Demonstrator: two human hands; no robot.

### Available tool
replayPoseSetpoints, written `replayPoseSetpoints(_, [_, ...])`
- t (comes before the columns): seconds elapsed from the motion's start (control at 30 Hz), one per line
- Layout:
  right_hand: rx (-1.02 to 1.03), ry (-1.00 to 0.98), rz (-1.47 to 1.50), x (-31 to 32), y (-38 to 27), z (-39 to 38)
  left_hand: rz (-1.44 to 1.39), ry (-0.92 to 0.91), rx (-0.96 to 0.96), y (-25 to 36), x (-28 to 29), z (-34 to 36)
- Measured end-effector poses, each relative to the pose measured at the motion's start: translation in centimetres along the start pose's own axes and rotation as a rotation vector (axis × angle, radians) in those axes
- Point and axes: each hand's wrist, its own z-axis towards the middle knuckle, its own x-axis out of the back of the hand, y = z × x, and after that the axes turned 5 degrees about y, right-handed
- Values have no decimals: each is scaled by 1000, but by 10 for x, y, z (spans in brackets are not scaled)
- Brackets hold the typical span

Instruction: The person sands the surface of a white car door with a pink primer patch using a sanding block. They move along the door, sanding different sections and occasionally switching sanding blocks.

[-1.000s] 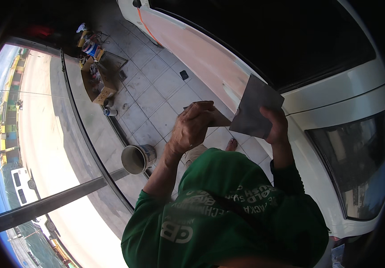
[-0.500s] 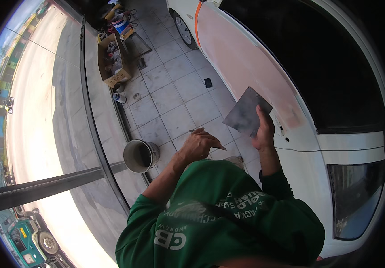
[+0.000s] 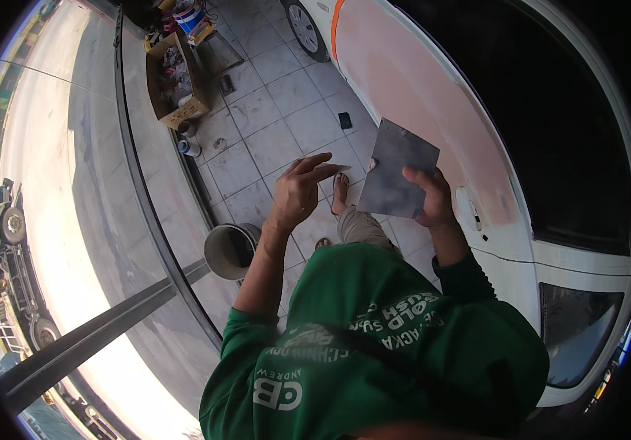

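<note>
A square grey metal-looking plate point(image 3: 397, 165) lies flat in my right hand point(image 3: 434, 196), thumb over its top face and fingers beneath. At the plate's left edge sits a small pale dab point(image 3: 373, 164). My left hand point(image 3: 297, 192) is closed round a thin, flat putty spreader point(image 3: 336, 170). The spreader shows almost edge-on, with only its pale tip past the fingers, apart from the plate. To the right stands a white car, its door panel point(image 3: 411, 88) covered with dull pink filler or primer.
A grey bucket point(image 3: 216, 253) stands left of my left forearm. Farther off are a cardboard box point(image 3: 183, 110) of scraps, a can point(image 3: 189, 148) and a small dark object point(image 3: 345, 120) on the tiles point(image 3: 260, 143). A glass partition frame point(image 3: 158, 194) runs along the left.
My left hand has moved up and away from my body, with the spreader. The plate has turned and shifted slightly left. My foot now shows below it. The view has swung a little.
</note>
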Motion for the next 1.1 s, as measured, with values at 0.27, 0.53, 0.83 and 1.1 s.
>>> replayPoseSetpoints(0.27, [-227, 252, 39, 11, 68, 155, -157, -109, -46, -49, -38, 110])
replayPoseSetpoints(0.53, [-64, 431, 55, 183, 70, 369, -1484, 357, 1024, -203, -97, 192])
replayPoseSetpoints(0.83, [87, 624, -80, 359, 120, 507, -1171, 416, 1230, -325, -224, 367])
replayPoseSetpoints(1.1, [-142, 415, 233, 354, 97, 496, -733, 298, 815, -411, -310, 475])
